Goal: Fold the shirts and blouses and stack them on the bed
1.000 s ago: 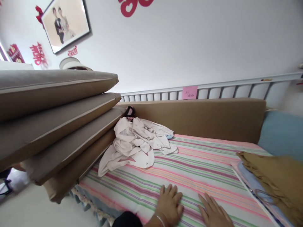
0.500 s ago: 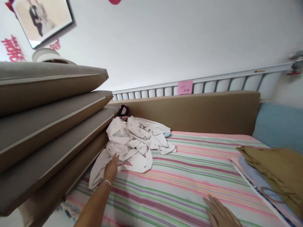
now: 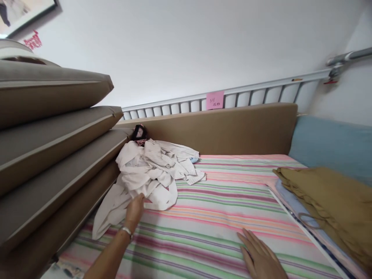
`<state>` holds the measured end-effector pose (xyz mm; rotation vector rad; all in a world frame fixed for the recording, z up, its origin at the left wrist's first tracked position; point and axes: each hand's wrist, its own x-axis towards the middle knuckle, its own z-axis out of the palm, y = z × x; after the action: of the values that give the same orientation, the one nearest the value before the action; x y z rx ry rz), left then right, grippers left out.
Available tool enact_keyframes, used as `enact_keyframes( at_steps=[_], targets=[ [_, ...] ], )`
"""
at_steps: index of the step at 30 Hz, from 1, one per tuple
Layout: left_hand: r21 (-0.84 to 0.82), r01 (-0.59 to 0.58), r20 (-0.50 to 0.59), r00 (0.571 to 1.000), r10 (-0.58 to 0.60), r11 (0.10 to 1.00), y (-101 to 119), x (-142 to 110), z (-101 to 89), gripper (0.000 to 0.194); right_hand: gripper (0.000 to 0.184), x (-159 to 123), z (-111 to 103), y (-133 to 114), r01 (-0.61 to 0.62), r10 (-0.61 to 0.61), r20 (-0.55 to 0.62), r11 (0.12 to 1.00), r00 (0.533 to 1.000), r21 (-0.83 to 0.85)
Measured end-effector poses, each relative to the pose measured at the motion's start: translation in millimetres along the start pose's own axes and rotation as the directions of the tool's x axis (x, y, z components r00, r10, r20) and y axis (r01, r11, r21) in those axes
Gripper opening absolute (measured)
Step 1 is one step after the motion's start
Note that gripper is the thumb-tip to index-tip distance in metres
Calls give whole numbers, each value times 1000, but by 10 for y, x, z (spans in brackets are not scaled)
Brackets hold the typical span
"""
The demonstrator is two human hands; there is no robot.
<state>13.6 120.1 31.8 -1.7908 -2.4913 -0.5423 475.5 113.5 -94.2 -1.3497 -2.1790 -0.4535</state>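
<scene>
A heap of crumpled white clothes (image 3: 151,174) lies on the striped bed sheet (image 3: 221,201), against the stacked cushions. My left hand (image 3: 134,209), a bracelet at the wrist, reaches out to the near edge of the heap, its fingers closed on the white cloth. Flat on the sheet near the bottom edge rests my right hand (image 3: 258,257), fingers stretched out and holding nothing.
Several grey-brown cushions (image 3: 55,135) are stacked slanting at the left. A brown padded backrest (image 3: 232,130) and a white railing with a pink note (image 3: 215,100) run along the wall. A mustard cloth (image 3: 328,201) lies over blue fabric at the right, and a blue pillow (image 3: 331,147) behind.
My left hand left the sheet beside my right hand and reached out to the clothes heap, where it now grips the cloth. The view turned to the right.
</scene>
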Motion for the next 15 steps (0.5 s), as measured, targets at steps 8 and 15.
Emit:
enact_keyframes(
  at_steps=[8,15],
  targets=[
    [-118,-299,172,933,316,947,1080,-1154,463,21,40,58,-83,-57,-54,52,20,995,998,78],
    [-49,-161,-41,986,159,986,624,-691,34,30,40,23,38,-22,-56,58,-10,988,998,143]
  ],
)
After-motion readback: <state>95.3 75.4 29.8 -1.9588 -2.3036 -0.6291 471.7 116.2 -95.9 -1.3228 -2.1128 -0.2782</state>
